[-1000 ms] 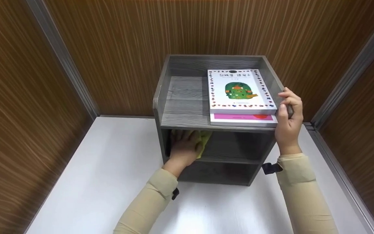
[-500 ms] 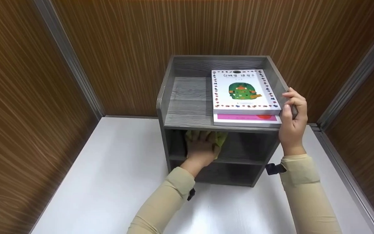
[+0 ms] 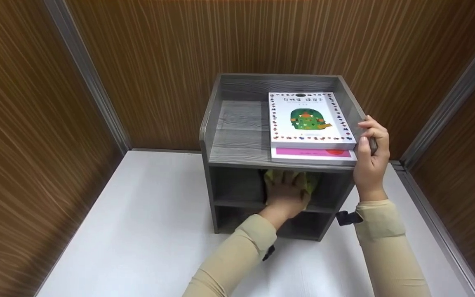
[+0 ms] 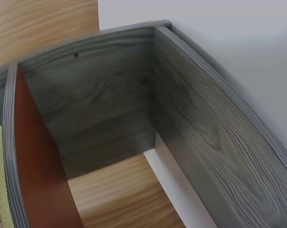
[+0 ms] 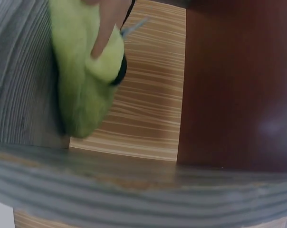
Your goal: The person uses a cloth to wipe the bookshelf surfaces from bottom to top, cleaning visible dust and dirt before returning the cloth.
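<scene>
A small grey wood-grain shelf unit stands on the white table. My left hand reaches into its middle compartment, spread fingers lying on a yellow-green cloth. In the right wrist view, the cloth is bunched against a grey board, and a finger or thumb presses into it. Only a strip of cloth shows in the left wrist view. My right hand grips the front of the unit's right side panel, fingers over its edge. The left fingertips are partly in shadow under the top board.
Two stacked books lie at the right of the top tier: a white one with a green picture above one with a pink band. Brown wood-grain walls enclose the white table at the back and sides.
My left hand has slid from the left end of the middle compartment toward the right, taking the cloth along. The right hand keeps its grip on the side panel.
</scene>
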Demonstrator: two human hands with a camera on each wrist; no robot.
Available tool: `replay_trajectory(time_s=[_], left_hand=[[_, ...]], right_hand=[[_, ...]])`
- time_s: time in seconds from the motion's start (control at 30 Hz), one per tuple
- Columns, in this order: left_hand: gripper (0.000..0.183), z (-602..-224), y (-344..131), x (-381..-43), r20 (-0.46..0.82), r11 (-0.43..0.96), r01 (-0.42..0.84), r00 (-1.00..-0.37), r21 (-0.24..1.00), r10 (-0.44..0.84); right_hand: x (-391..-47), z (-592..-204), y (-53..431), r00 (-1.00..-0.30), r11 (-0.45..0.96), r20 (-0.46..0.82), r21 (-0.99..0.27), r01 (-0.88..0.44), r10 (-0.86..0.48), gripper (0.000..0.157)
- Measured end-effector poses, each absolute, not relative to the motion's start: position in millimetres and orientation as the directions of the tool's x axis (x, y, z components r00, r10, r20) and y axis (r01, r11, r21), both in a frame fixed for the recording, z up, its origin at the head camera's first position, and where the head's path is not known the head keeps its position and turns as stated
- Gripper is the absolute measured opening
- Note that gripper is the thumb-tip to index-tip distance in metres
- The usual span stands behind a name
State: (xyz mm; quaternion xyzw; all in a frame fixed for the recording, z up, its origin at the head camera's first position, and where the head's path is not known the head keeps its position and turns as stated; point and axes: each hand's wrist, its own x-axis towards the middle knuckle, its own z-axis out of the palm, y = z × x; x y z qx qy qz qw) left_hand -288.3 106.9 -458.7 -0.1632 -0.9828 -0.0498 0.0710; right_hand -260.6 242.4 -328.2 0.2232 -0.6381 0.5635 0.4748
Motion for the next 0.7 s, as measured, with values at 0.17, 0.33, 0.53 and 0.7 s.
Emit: replay_trajectory(time_s=[0.17, 0.33, 0.53, 0.7], left_hand=[[0.058, -456, 129, -284, 0.138, 0.946, 0.324, -0.938, 0.019, 0.318], [0.059, -456, 151, -280, 0.128, 0.955, 0.297, -0.946, -0.023, 0.298], [0.06, -458, 163, -279, 0.145, 0.968, 0.251, -0.958, -0.007, 0.249], [0.063, -459, 157, -279, 0.158, 0.97, 0.24, -0.959, 0.024, 0.234]], right_hand=[[-260, -328, 243, -0.452, 0.276, 0.858, -0.508, -0.816, 0.243, 0.019], [-259, -330, 245, -0.45, 0.279, 0.858, -0.508, -0.815, 0.249, 0.019], [-259, -329, 246, -0.445, 0.278, 0.861, -0.502, -0.819, 0.246, 0.019], [-261, -329, 243, -0.439, 0.27, 0.866, -0.493, -0.827, 0.238, 0.018]])
